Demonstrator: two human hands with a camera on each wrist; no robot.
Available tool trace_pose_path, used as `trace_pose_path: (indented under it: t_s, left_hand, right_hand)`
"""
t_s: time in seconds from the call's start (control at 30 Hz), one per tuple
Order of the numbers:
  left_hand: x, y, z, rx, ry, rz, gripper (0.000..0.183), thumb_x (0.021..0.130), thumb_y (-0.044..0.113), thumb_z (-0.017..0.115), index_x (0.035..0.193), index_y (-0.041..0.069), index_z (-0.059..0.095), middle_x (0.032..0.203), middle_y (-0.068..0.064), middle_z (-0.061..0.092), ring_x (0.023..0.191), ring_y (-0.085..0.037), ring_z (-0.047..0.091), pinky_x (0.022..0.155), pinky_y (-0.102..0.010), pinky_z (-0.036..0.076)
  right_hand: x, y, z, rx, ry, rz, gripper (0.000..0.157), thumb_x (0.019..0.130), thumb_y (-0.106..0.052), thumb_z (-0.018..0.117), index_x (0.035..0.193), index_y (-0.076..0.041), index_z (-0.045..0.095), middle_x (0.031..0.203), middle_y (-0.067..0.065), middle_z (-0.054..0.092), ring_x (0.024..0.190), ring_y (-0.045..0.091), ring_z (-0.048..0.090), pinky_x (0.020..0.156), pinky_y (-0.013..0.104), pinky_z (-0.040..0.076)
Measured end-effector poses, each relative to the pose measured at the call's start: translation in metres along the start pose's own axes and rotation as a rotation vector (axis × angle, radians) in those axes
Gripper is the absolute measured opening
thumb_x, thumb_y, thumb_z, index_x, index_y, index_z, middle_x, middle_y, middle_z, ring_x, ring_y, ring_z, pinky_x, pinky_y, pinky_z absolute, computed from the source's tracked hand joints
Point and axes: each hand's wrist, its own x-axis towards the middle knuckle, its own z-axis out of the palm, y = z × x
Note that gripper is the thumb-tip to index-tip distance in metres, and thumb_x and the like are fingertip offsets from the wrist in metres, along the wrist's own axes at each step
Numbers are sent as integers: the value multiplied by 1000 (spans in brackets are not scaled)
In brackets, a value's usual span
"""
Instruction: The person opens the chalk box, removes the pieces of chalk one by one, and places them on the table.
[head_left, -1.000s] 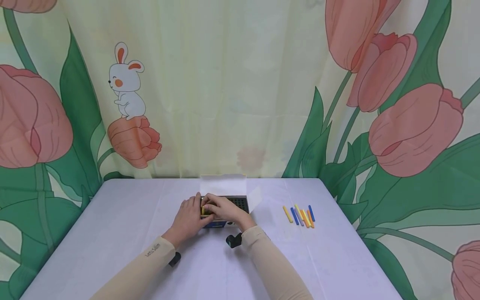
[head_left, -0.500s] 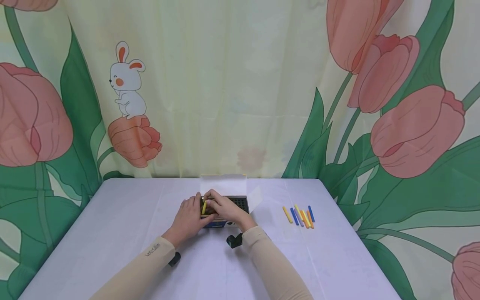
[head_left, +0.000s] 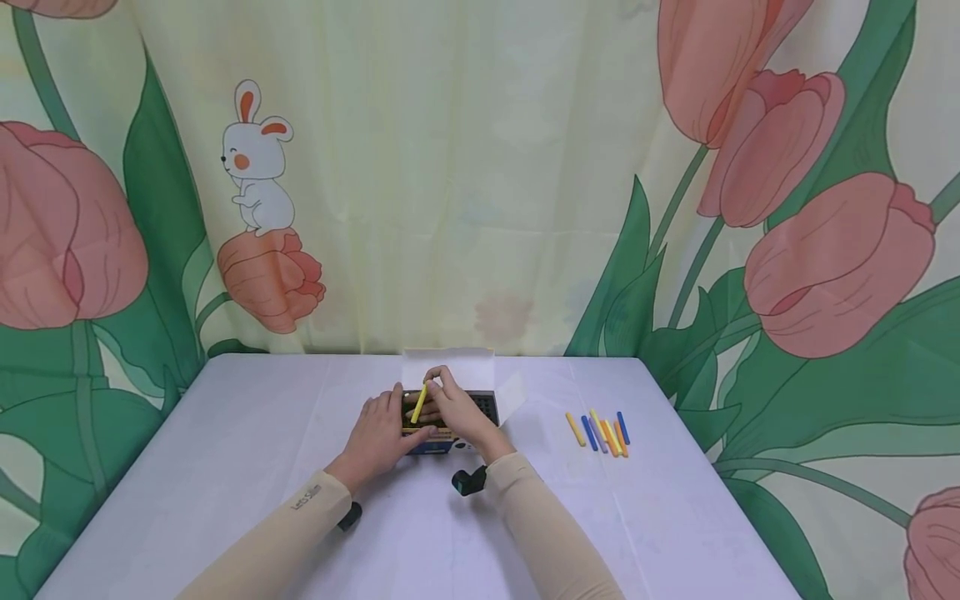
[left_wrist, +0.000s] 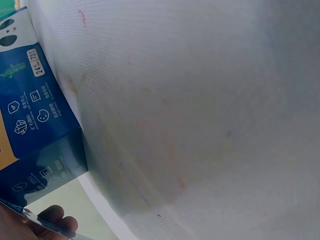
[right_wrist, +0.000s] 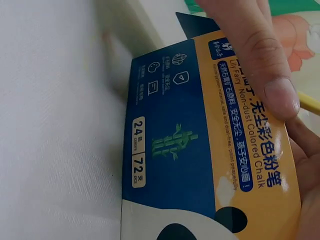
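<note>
A blue, yellow and white box of colored chalk (head_left: 429, 447) stands mid-table with its lid up, a black grid of holes (head_left: 486, 406) inside. My left hand (head_left: 377, 429) grips the box's left end, its thumb (right_wrist: 272, 80) on the front panel in the right wrist view. Over the box's left half, my right hand (head_left: 459, 414) pinches a yellow chalk stick (head_left: 419, 404) near its upper end; the stick slants, lower end close over the box. In the left wrist view, the box (left_wrist: 35, 100) is at the left edge, fingertips (left_wrist: 52, 215) at its end.
Loose chalk sticks (head_left: 600, 433) in yellow, blue, purple and orange lie on the white-covered table (head_left: 247, 467) to the right. The box's white lid (head_left: 450, 358) rises behind, and a side flap (head_left: 512, 395) juts right. A tulip-print curtain (head_left: 420, 208) hangs behind the table.
My right hand has risen from inside the box, drawing the yellow chalk stick up and slightly right. My left hand has stayed on the box.
</note>
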Motion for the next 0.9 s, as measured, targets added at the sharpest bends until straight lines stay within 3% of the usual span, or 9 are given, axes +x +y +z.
trace_pose_path:
  t_s: [0.37,0.7,0.9]
  left_hand:
    - [0,1,-2,5,0,-5,106,94,67,62,156,-11,25,145,-32,48,134,-45,49,120,-59,33]
    - [0,1,0,19,-20,-33,108,93,70,60,158,-9,25,147,-31,47,136,-45,48,120,-61,31]
    - [1,0,-1,4,-12,-30,109,93,73,58,157,-9,26,146,-30,49,135,-45,49,120,-62,31]
  right_hand:
    - [2,-2,-4,243,75,-11,34,115,-34,27,131,-5,32,128,23,66,113,39,71,90,42,62]
    - [1,-6,-11,217,129,16,36,115,-35,30,134,-4,34,128,27,57,111,42,71,86,43,63]
    - [-4,-18,-27,188,181,8,39,115,-35,34,136,-2,35,128,31,55,109,45,71,82,43,64]
